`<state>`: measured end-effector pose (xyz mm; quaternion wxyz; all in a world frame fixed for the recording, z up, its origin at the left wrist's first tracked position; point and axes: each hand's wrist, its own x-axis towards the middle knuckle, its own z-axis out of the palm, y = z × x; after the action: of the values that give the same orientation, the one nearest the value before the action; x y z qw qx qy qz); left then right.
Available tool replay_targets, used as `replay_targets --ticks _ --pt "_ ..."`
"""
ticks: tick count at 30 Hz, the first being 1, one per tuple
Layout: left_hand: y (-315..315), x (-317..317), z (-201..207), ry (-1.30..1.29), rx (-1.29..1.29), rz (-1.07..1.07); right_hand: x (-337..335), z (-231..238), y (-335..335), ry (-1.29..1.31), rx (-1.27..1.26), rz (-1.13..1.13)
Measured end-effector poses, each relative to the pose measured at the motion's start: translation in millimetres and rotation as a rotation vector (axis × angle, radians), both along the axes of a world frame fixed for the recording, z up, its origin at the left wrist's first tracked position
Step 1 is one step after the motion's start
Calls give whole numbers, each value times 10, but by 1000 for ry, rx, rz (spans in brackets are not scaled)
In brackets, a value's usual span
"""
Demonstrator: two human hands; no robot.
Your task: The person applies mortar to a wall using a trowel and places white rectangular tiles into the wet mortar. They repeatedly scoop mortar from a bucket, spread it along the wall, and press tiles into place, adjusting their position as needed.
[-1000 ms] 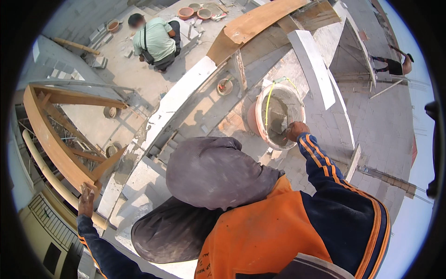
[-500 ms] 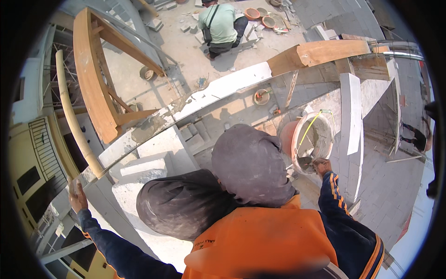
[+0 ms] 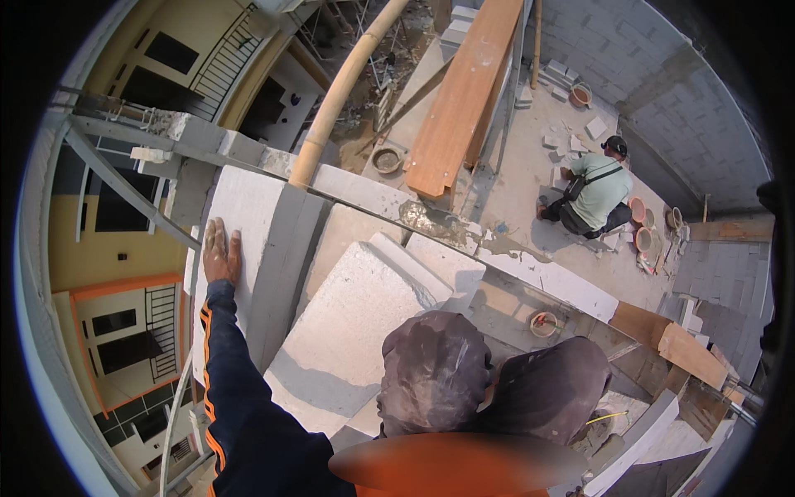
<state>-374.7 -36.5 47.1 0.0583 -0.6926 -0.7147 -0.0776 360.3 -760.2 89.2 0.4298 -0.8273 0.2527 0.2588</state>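
My left hand [image 3: 222, 253] lies flat on the white face of a light concrete block [image 3: 240, 199] at the left, its fingers stretched out and holding nothing. Right of this block rests a large pale block [image 3: 344, 319] with a greyish lower edge, and thinner slabs [image 3: 414, 269] lie beside it. My right hand is out of view. Grey mortar [image 3: 435, 222] is smeared along the wall top beyond the blocks. At the lower right, a bit of yellow handle [image 3: 607, 417] shows past my knee; the rest of its bucket is mostly hidden.
A bamboo pole [image 3: 341, 87] rises from the wall beside the blocks. A brown timber beam [image 3: 468, 103] stands beyond it. Below, a person [image 3: 600, 190] in a light green shirt crouches near several buckets. The drop to the yellow house [image 3: 112, 319] lies left.
The view has swung left. My left hand has come to rest flat on the block. My right hand, earlier at the mortar bucket, has left the picture.
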Motion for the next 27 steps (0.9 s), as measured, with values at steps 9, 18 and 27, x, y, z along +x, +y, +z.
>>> replay_targets --ticks 9,18,27 --pt "-42 199 -51 25 88 130 510 834 1981 -262 221 623" --pt "-49 251 -34 32 41 187 -244 624 5812 -16 565 1549" --pt "-66 370 54 41 -2 212 -2736 -302 7737 167 575 1793"
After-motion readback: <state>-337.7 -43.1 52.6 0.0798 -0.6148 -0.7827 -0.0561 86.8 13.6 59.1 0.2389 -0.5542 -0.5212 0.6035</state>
